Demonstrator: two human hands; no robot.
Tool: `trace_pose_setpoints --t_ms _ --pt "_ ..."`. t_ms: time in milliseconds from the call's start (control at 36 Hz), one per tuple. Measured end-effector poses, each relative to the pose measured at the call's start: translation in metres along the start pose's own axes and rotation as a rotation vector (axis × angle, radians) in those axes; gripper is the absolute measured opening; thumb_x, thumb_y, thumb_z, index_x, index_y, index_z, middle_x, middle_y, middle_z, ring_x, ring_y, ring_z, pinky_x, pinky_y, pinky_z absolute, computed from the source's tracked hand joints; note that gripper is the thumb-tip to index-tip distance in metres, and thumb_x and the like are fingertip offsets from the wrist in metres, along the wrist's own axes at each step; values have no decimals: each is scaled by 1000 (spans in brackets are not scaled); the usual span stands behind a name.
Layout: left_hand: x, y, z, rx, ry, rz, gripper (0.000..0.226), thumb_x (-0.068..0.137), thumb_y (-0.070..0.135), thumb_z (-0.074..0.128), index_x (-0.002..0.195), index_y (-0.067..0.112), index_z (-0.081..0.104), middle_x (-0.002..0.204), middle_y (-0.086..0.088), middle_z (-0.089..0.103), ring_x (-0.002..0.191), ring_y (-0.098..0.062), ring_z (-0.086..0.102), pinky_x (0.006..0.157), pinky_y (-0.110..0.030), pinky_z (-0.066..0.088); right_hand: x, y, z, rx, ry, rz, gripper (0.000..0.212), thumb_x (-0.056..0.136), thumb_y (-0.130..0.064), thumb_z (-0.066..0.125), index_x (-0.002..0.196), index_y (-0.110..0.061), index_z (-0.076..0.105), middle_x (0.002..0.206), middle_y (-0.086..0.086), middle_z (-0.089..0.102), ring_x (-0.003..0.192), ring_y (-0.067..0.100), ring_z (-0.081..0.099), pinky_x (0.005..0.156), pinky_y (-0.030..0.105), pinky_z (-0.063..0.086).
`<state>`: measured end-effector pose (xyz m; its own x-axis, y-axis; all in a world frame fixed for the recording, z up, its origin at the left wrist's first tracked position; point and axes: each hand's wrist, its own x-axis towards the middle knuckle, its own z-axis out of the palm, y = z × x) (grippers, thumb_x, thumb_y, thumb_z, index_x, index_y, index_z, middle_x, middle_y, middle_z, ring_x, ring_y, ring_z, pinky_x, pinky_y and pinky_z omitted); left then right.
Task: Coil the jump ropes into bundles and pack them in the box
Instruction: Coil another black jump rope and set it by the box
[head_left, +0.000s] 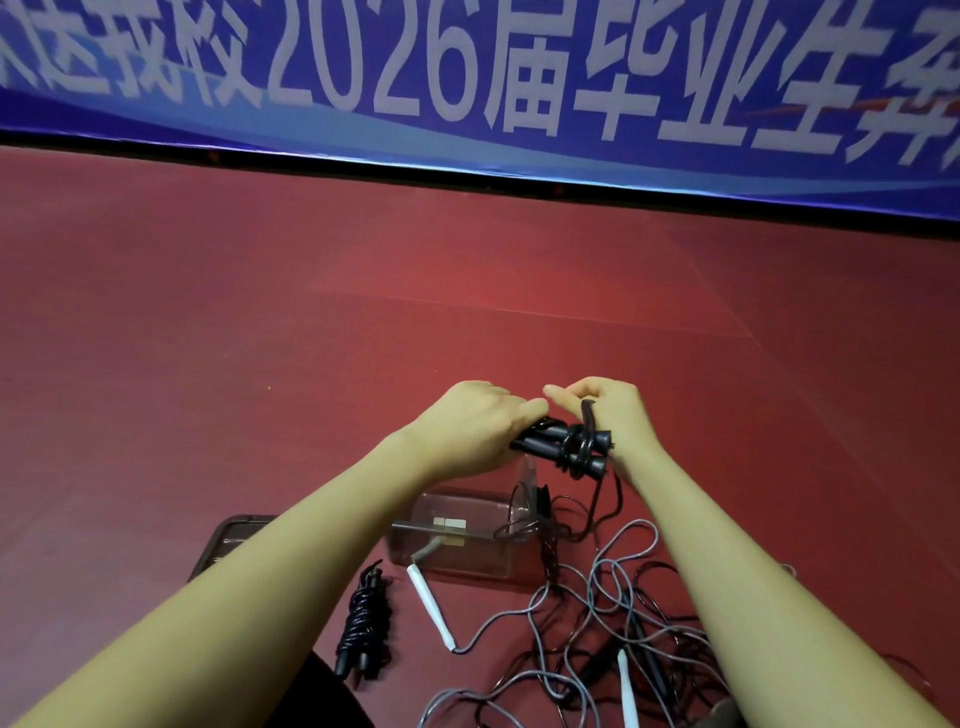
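Observation:
My left hand (475, 426) grips the two black handles of a black jump rope (563, 449), held side by side above the floor. My right hand (610, 410) pinches the black cord, which loops around the handles; the rest of the cord hangs down toward the floor. Below my hands stands a clear plastic box (462, 540). A coiled black rope bundle (366, 626) lies on the floor left of the box. A grey rope with white handles (431, 605) lies tangled with loose black cord (649, 639) at the lower right.
A dark lid or tray (231, 540) lies on the red floor (208, 338) left of the box, partly behind my left forearm. A blue banner with white lettering (467, 78) runs along the far wall.

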<state>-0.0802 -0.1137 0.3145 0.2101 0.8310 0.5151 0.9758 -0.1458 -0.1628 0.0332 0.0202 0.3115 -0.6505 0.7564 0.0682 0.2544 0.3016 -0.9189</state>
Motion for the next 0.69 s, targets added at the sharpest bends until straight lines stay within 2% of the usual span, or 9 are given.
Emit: trace_pose_setpoints --t_ms 56,111,167,222,278,333,417,583,694 --pt "1 3 -3 25 48 -56 12 72 25 40 82 17 37 48 4 51 33 -19 41 38 -16 15 -3 1 0 50 -51 3 29 82 -26 71 71 0 62 62 7 59 51 10 52 52 23 43" --pt "5 7 -6 57 81 -149 13 79 25 47 85 15 41 54 1 55 37 -22 48 38 -19 7 -5 -1 1 70 -81 17 29 89 1 56 61 -5 54 50 0 56 39 -1 50 42 13 41" --pt "12 11 -13 91 -65 -330 17 94 27 48 98 10 45 78 -4 63 64 -30 61 44 -29 21 -9 -7 2 94 -120 -20 40 88 19 38 61 -8 52 56 5 51 37 -1 50 38 10 38" --pt "17 9 -14 95 -184 -535 22 99 31 40 108 11 42 96 -6 63 83 -34 59 58 -32 29 -9 -7 6 -19 -113 -22 35 90 14 40 65 -8 52 61 7 47 40 7 49 38 16 40" --pt "20 5 -16 98 -188 -622 20 99 29 39 108 11 40 99 -7 64 78 -34 55 60 -32 30 -11 -6 10 -119 -184 14 29 90 -9 59 61 -12 56 45 -6 44 38 7 40 42 24 36" --pt "20 -1 -15 80 -170 -697 16 99 26 40 103 11 39 98 -10 64 73 -33 51 60 -33 31 -10 -6 12 -263 -230 -50 30 86 -23 65 59 -9 60 34 -9 37 31 4 33 45 24 31" --pt "19 -6 -15 65 -181 -790 12 99 24 40 96 12 37 98 -12 63 73 -33 51 60 -33 32 -14 -16 14 -294 -271 -123 32 84 -24 66 56 -13 58 37 -8 39 29 4 35 43 23 33" --pt "19 -3 -7 98 -282 -894 15 98 16 41 107 5 45 106 -13 62 92 -37 61 64 -34 34 -20 -26 13 -360 -377 -143 23 80 -19 70 63 -8 59 43 -4 44 36 8 43 46 26 44" --pt "11 -3 -2 185 -403 -904 19 94 7 42 112 3 47 112 -12 62 99 -34 62 67 -33 35 -27 -27 15 -509 -433 -239 25 83 -23 65 67 -3 59 52 2 50 50 15 50 51 28 39"
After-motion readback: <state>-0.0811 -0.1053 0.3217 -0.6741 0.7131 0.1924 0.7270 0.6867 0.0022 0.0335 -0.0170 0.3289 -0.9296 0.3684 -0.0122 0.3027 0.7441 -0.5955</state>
